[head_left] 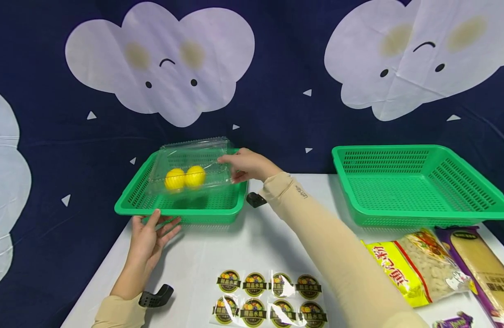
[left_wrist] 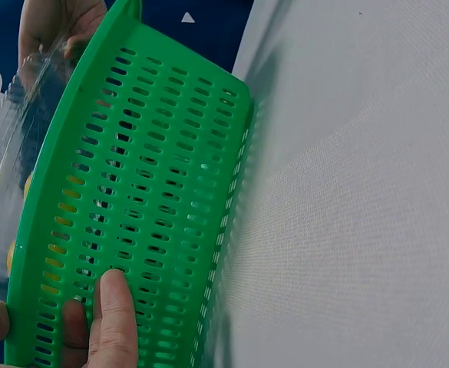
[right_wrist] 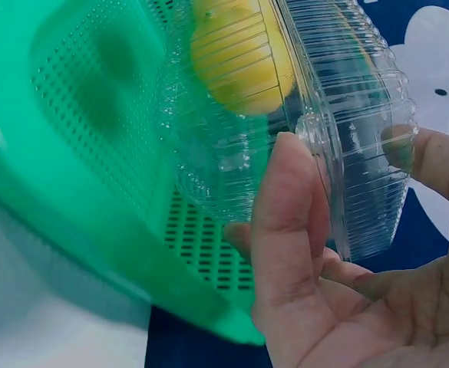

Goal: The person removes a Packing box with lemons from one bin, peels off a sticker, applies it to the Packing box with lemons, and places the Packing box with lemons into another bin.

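My right hand (head_left: 252, 164) grips the right end of a clear plastic clamshell box (head_left: 213, 175), its thumb on the near side and fingers around the far side. Two yellow, lemon-like fruits (head_left: 185, 178) lie inside it. The box is tilted, held above the left green basket (head_left: 211, 212), as the right wrist view also shows. My left hand (head_left: 147, 239) is at that basket's front side, thumb tip right at the rim. Its other fingers (left_wrist: 115, 322) are extended and spread against the slotted outer wall.
Another green basket (head_left: 399, 213) stands at the back right. Before it lie a yellow pasta bag (head_left: 420, 269), a purple-edged packet (head_left: 481, 273) and a small purple wrapper (head_left: 455, 321). A sheet of round stickers (head_left: 254, 284) lies front centre on the white table (head_left: 198, 255).
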`<state>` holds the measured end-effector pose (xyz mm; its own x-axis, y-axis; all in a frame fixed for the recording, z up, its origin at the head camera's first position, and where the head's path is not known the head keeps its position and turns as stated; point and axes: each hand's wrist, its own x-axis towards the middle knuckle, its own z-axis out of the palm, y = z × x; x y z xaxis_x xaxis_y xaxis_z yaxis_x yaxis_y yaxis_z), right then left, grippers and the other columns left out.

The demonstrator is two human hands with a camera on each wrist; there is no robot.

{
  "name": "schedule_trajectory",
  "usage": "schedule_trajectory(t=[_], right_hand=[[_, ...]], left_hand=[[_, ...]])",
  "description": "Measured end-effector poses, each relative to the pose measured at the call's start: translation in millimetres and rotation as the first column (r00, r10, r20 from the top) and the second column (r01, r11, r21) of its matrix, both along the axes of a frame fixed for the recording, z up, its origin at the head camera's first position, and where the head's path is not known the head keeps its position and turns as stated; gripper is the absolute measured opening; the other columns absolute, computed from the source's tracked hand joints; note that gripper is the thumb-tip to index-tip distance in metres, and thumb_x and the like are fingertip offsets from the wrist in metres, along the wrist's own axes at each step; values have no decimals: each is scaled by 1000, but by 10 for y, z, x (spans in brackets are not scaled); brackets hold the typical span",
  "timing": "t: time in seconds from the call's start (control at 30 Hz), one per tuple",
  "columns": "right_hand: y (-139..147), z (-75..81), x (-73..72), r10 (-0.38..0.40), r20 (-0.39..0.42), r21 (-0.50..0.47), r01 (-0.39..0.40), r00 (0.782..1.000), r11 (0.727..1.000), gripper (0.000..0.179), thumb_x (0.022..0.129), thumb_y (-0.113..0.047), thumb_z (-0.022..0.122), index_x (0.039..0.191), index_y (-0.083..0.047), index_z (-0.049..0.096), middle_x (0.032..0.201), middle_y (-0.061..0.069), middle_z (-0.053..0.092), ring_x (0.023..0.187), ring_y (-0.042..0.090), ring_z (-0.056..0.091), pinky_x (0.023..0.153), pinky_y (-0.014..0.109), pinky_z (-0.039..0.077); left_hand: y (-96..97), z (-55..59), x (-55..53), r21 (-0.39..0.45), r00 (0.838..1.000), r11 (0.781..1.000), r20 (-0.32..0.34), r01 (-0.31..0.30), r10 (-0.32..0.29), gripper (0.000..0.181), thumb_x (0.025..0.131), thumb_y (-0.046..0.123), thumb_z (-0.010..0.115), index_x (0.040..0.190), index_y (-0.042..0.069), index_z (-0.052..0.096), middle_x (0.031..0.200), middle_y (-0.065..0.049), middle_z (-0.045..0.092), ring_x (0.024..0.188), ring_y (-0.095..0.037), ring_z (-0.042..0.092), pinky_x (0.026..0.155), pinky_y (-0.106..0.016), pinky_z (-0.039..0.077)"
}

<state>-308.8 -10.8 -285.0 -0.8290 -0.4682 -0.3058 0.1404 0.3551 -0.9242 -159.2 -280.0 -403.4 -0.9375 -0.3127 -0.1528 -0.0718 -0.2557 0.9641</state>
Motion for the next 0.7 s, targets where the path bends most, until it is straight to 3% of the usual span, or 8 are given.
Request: schedule_trajectory(t=[0.13,0.27,0.37,0.5,0.7], right_hand=[[148,35,-19,-34,-1,21,34,999,999,31,107,-38,67,94,-15,50,59,-3,38,70,20,61,93,40,65],[299,71,-13,-40,-21,40,41,999,998,32,107,-38,66,107,-8,55,60,-2,40,69,19,62,82,33,65],[420,91,-13,-36,-34,43,38,999,998,40,108,-38,65,126,-2,60,60,-2,42,66,18,61,75,29,63],[585,116,-17,-54,-26,45,55,998,997,56,108,-38,63,148,-1,52,78,2,48,68,16,60,73,27,63],[826,139,0,-89,-16,63,90,996,994,65,109,-41,61,160,-5,43,108,7,51,72,15,60,75,26,63]], left_hand=[[-6,3,11,2,1000,1000,-4,8,-8,25,115,35,44,135,29,29,109,-2,61,104,-14,80,91,-33,67],[-18,-6,19,-6,999,1000,-19,27,-27,25,115,35,45,134,30,29,107,1,62,103,-13,80,92,-33,67],[-17,-8,20,-7,999,1000,-20,26,-26,25,115,34,45,135,30,29,106,1,63,102,-13,80,91,-32,67],[-15,-6,20,0,1000,1000,-16,15,-15,25,115,34,45,135,33,29,107,1,65,102,-12,80,90,-31,67],[-14,-20,26,-11,999,1000,-33,23,-23,24,116,33,45,134,33,30,106,3,66,104,-12,80,91,-32,67]])
